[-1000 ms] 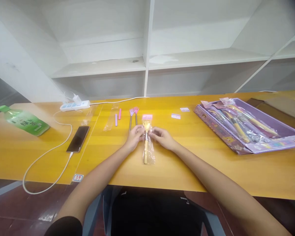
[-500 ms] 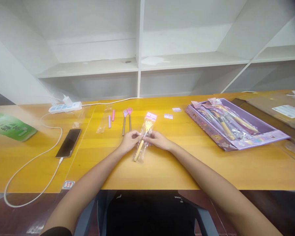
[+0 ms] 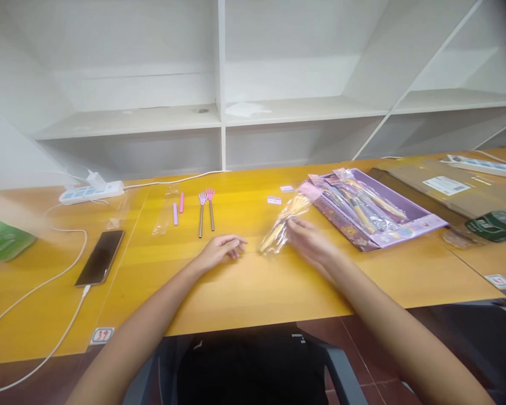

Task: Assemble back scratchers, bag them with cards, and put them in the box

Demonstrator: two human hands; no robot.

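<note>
My right hand grips a yellow back scratcher in a clear plastic sleeve, tilted toward the display box and blurred by motion. My left hand rests over the table, fingers loosely apart, holding nothing. Beyond it lie a purple-headed back scratcher and a pink-headed back scratcher, both with metal rods. Left of them are a purple handle and a pink handle beside an empty plastic sleeve. The purple display box on the right holds several wrapped back scratchers.
Two small labels lie mid-table. A phone with a white cable, a power strip and a green bag are at left. A cardboard box stands at right. White shelves rise behind the table.
My left hand has let go of the wrapped yellow back scratcher. My right hand has carried it rightward, toward the display box. The view has turned to the right.
</note>
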